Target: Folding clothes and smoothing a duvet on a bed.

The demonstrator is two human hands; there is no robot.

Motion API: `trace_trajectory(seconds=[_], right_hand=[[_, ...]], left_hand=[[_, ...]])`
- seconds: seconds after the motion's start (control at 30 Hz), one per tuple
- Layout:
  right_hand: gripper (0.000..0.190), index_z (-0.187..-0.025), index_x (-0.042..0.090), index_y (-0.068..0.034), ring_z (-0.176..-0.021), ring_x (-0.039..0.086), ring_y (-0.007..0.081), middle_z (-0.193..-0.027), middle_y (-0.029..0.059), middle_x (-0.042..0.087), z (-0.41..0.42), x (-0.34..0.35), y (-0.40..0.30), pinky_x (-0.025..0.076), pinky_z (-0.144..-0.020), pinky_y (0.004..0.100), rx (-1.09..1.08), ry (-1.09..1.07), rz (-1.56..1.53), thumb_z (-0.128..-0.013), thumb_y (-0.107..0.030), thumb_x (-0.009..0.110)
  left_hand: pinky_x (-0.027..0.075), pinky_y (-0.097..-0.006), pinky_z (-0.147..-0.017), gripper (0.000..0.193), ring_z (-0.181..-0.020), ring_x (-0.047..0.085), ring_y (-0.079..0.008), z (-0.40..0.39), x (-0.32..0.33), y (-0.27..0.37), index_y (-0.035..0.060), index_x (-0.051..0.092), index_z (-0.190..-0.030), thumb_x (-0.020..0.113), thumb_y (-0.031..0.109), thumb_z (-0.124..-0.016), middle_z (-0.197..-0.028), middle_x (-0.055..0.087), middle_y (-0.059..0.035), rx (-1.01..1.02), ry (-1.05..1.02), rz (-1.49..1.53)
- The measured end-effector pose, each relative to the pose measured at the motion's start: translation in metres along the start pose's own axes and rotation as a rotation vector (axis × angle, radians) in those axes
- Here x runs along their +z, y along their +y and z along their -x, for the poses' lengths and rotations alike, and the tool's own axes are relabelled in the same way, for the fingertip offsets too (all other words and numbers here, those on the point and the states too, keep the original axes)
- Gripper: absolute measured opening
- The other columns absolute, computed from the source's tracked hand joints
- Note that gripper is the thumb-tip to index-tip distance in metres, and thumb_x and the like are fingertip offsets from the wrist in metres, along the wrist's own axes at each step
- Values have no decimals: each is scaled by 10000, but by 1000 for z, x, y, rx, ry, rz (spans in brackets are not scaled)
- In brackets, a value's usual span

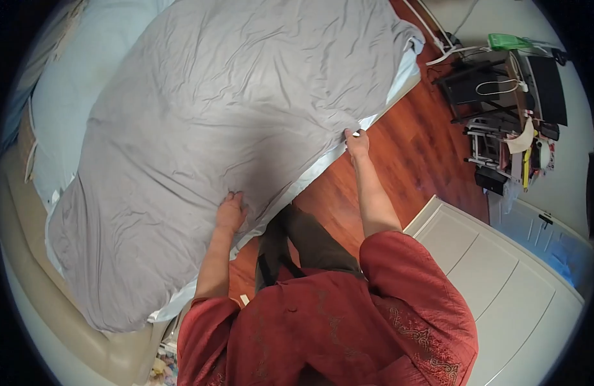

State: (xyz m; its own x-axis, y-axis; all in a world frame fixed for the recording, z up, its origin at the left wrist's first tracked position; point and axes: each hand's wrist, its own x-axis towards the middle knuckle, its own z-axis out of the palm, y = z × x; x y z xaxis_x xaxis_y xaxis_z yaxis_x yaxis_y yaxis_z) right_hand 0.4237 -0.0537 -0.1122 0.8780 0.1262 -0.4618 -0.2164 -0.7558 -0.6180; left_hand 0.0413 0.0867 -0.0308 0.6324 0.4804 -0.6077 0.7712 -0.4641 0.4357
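A grey duvet (200, 111) with many wrinkles lies across a bed, over a light blue sheet (118, 72) that shows at the upper left and along the near edge. My left hand (232, 212) rests on the duvet's grey top near that edge, its fingertips partly pressed into the cloth. Farther right, my right hand (357, 142) grips the duvet's edge between thumb and fingers, where a strip of pale blue cloth shows.
A beige bed frame (104, 347) curves along the lower left. At the right stand a white panelled cabinet (499, 284), a black folding table (480, 89) and a cluttered metal rack (490, 149). Reddish wood floor (412, 144) lies between these and the bed.
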Motion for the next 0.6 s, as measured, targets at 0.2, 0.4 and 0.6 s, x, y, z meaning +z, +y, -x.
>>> trace_trajectory(seconds=[0.2,0.4,0.6], right_hand=[[267,-886,530,-12,-579,557,147,-697,68,552,-60,-45,-48,462,-450,270,-55,-18,-219,-796,-259,581],[522,-973,543,77,-782,550,229,-840,167,567,-232,-87,-58,436,-661,309,-222,244,226,-760,-399,576],[740,-1051,492,145,-983,536,291,-1025,222,563,-270,-59,-155,403,-854,322,-230,54,153,-722,-513,572]], left_hand=[[409,-374,-861,508,-1052,455,-328,-7,-2,10,85,417,-1184,610,163,-721,-1170,443,-187,3,121,43],[352,-387,-914,561,-1119,390,-360,-64,-37,107,56,368,-1234,610,147,-737,-1278,328,-218,120,440,125],[229,-456,-980,705,-1205,254,-394,-125,7,133,3,307,-1260,647,277,-707,-1328,229,-238,-276,646,57]])
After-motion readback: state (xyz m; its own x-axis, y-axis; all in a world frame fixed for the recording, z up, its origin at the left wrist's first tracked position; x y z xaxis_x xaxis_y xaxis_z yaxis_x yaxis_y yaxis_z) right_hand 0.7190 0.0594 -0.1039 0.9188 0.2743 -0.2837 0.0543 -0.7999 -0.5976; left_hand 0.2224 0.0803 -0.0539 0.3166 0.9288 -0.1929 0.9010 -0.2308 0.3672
